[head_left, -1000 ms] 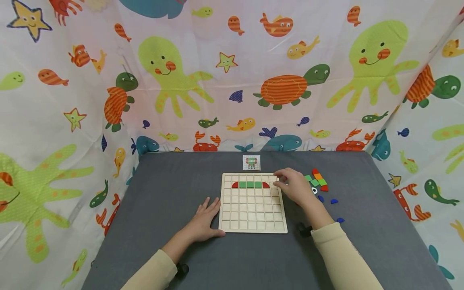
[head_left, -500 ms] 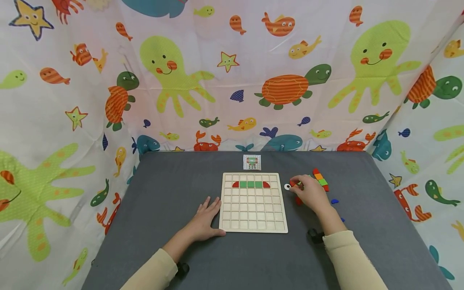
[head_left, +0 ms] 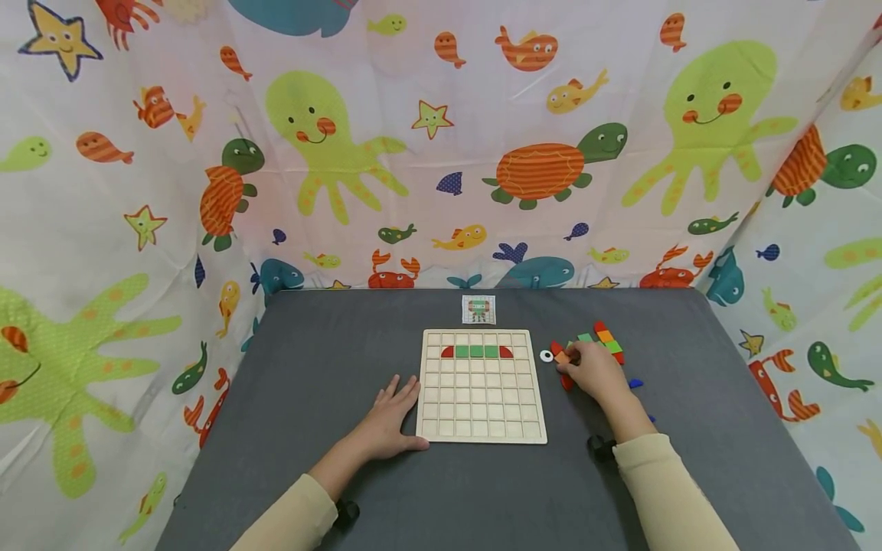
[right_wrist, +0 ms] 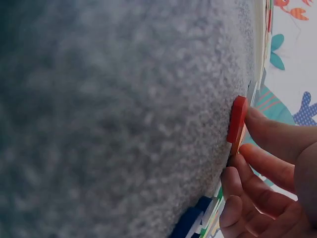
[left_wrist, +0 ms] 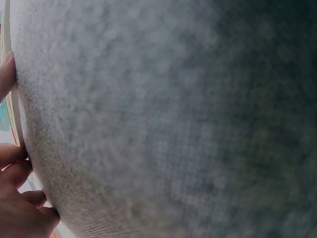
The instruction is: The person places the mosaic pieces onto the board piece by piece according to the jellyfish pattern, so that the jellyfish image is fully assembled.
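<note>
A wooden grid board [head_left: 482, 386] lies on the grey table, with a row of three green squares [head_left: 477, 351] between two red curved pieces near its top. My left hand [head_left: 387, 421] rests at the board's left edge, fingers spread and thumb by the lower corner. Right of the board, my right hand [head_left: 594, 371] has thumb and fingertips on an orange piece [head_left: 561, 357] among loose pieces. A red piece [right_wrist: 237, 119] shows beside the thumb in the right wrist view. Whether the orange piece is pinched or only touched, I cannot tell.
A small picture card [head_left: 478, 309] lies behind the board. A white ring [head_left: 547, 356] sits just right of the board. Orange, green and red pieces [head_left: 609, 341] lie behind my right hand, and a blue piece [head_left: 635, 383] lies to its right. A patterned curtain hangs behind the table.
My right hand has moved right from the board's upper right corner to the loose pieces. The white ring has moved left, beside the board. My left hand has stayed in place.
</note>
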{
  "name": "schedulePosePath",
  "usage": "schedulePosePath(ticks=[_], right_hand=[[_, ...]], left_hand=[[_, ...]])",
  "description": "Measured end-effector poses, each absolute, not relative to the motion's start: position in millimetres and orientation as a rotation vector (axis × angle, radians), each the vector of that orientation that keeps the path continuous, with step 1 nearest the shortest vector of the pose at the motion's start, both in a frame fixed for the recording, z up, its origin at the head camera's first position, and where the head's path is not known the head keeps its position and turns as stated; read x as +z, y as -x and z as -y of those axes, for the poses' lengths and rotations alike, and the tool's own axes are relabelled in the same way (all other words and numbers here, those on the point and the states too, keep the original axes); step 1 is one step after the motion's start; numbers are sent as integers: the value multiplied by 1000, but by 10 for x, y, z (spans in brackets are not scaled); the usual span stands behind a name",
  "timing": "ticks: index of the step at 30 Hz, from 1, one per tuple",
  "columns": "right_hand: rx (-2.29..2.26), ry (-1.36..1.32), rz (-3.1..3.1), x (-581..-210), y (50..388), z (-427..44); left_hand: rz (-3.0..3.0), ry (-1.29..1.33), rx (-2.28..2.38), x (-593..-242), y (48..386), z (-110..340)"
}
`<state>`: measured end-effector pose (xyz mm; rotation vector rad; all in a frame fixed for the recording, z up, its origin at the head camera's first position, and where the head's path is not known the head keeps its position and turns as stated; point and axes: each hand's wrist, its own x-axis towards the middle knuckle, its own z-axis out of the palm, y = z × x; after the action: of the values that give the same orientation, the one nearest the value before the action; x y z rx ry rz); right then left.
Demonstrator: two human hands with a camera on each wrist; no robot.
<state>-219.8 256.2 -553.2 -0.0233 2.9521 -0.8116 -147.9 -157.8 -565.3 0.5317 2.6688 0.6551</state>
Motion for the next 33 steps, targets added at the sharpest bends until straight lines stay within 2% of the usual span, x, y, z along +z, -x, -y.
schedulePosePath(ticks=[20,33], right_hand=[[-739,79,-2960,-5428,2192,-2523],[-777,324,-3048,-5233,2151,-2290]], left_hand=[[-2671,-520,654,-5676,1490,1572],[-2670,-526,646,-5649,1489,1570]])
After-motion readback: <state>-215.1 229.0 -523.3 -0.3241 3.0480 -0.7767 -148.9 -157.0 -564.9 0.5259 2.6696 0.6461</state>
